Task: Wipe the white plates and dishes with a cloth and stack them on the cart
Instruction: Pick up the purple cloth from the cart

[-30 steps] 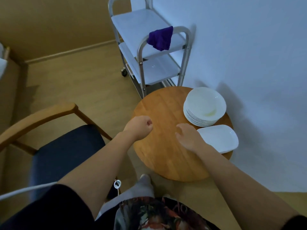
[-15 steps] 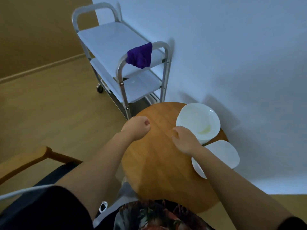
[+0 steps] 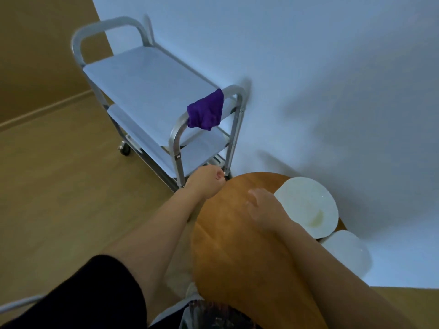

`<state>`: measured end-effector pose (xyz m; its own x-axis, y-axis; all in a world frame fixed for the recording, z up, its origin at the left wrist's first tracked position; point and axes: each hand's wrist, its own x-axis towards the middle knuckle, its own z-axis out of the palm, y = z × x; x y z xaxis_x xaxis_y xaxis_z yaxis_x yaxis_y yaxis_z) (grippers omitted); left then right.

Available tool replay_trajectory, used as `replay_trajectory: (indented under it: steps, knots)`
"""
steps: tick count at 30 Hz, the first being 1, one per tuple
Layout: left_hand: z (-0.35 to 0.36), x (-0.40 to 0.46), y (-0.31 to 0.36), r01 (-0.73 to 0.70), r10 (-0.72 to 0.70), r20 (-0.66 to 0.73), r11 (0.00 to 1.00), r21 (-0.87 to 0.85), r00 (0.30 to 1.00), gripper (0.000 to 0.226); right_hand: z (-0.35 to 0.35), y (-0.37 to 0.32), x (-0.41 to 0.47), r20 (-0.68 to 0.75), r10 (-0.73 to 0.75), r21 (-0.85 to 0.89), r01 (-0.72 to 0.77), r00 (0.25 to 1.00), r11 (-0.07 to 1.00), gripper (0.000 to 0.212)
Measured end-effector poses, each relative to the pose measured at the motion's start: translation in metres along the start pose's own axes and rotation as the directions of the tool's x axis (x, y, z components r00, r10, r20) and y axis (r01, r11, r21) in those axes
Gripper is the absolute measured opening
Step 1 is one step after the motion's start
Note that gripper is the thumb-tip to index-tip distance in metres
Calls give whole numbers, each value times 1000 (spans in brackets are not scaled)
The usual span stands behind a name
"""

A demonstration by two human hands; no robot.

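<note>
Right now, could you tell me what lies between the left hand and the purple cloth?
In the head view, only the cart's metal post and lower shelf lie between the left hand and the purple cloth.

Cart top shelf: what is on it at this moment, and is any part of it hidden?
No dishes show on the cart's top shelf. A purple cloth hangs over the near handle and hides a small patch of the shelf's near end, so what lies there cannot be seen.
</note>
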<state>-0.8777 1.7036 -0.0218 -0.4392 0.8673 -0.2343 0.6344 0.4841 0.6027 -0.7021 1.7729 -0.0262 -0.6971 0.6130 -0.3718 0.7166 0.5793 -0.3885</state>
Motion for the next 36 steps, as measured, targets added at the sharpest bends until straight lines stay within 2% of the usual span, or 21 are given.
replay_trajectory:
  steps: [12, 19, 22, 23, 27, 32, 36]
  knots:
    - [-20, 11, 5, 10, -10, -50, 1000, 2, 999, 10, -13, -11, 27, -98, -23, 157, 38, 995, 987, 34]
    - [-36, 49, -18, 0, 0, -43, 1000, -18, 999, 17, 0, -36, 64, -127, 42, 179, -19, 991, 984, 20]
    - [-47, 74, -38, -18, 17, -24, 1000, -18, 1000, 22, -1, -58, 93, -156, 24, 176, 4, 988, 984, 9]
    - [-53, 82, -47, -30, 30, -12, 999, -11, 999, 23, -1, -68, 103, -146, 19, 172, 6, 989, 985, 11]
    - [-81, 110, -81, -37, 36, -49, 999, -31, 998, 22, -6, -113, 142, -147, 45, 196, -16, 988, 981, 42]
    - [-106, 128, -108, -61, 53, -96, 994, -88, 994, 20, -8, -159, 187, -202, 49, 144, -20, 978, 989, 55]
    - [-119, 140, -121, -72, 58, -117, 991, -116, 991, 21, -7, -167, 219, -249, 104, 100, -81, 963, 992, 73]
